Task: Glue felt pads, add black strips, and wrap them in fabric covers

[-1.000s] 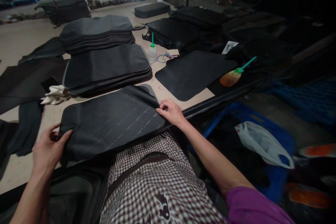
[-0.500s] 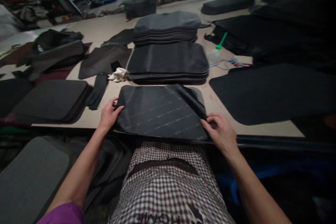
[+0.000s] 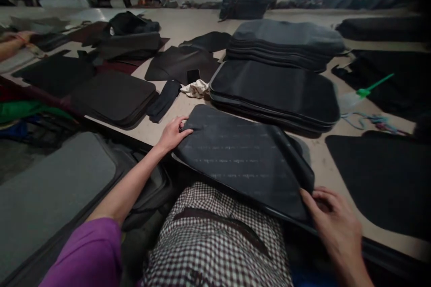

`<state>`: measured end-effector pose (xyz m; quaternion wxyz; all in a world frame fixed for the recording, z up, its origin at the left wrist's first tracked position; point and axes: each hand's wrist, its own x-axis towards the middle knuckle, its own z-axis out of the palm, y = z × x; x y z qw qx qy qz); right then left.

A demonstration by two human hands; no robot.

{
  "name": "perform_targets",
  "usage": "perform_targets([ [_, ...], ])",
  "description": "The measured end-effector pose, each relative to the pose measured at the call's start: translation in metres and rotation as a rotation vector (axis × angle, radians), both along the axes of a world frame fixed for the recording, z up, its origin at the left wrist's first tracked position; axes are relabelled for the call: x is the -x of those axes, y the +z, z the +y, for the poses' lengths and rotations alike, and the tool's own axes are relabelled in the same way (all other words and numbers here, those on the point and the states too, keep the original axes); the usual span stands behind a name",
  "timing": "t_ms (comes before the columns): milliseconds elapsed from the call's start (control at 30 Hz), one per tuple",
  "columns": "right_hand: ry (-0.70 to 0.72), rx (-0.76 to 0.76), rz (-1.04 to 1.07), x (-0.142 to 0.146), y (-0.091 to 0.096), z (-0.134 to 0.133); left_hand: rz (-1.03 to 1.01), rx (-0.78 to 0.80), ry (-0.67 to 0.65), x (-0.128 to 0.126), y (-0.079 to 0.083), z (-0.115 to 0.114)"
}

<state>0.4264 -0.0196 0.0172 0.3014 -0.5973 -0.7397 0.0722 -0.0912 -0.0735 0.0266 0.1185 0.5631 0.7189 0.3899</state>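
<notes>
The table (image 3: 321, 161) fills most of what I see from up here, and on it stands the stack of black panels (image 3: 274, 87) that I measure everything from. A second stack (image 3: 286, 36), grey on top, sits just behind it. On the near side of the stack lies the printed black sheet (image 3: 232, 157), reaching the table's front edge. Its long axis runs from the left hand (image 3: 173, 133) across to the right hand (image 3: 338, 219), slanting away from the stack toward the right end.

The relation I watch most is the sheet's fold (image 3: 289, 148) at the corner facing the stack's right end. It slopes from the stack side down to the right fingertips, so the right hand is nearer; a grey layer (image 3: 303, 148) shows beside it. The right thumb presses from above and the fingers curl in, pinching the sheet where the fold ends. The left hand pinches the opposite short edge, thumb on top; its finger pads are hidden, so I cannot tell how firmly.

Right of the stack and nearer me lies a dark panel (image 3: 384, 179); well left of it, a pile of brownish panels (image 3: 114, 98). Just right of the stack is a green-spouted bottle (image 3: 352, 99), and against its left end a crumpled cloth (image 3: 197, 89), with a small phone-like rectangle (image 3: 193, 76) behind the cloth.
</notes>
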Motion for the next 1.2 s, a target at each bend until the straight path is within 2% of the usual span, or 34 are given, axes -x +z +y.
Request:
perform_targets([
  [100, 0.002, 0.001, -0.019, -0.001, 0.001, 0.000, 0.022, -0.009, -0.033, 0.003, 0.001, -0.006],
  [333, 0.003, 0.011, 0.002, -0.002, 0.001, 0.001, -0.097, 0.009, -0.050, 0.007, 0.001, -0.021],
  [700, 0.008, 0.031, 0.040, -0.004, -0.002, 0.003, -0.152, 0.125, 0.031, 0.004, 0.005, -0.027],
  [867, 0.018, 0.006, 0.019, -0.004, -0.003, 0.004, -0.027, 0.121, 0.037, 0.003, 0.001, -0.026],
  [1067, 0.024, -0.014, 0.011, -0.001, -0.001, 0.002, 0.190, 0.018, -0.002, -0.001, -0.004, -0.029],
  [1200, 0.001, 0.012, 0.004, -0.001, 0.000, 0.001, 0.245, 0.001, -0.007, -0.002, -0.006, -0.031],
])
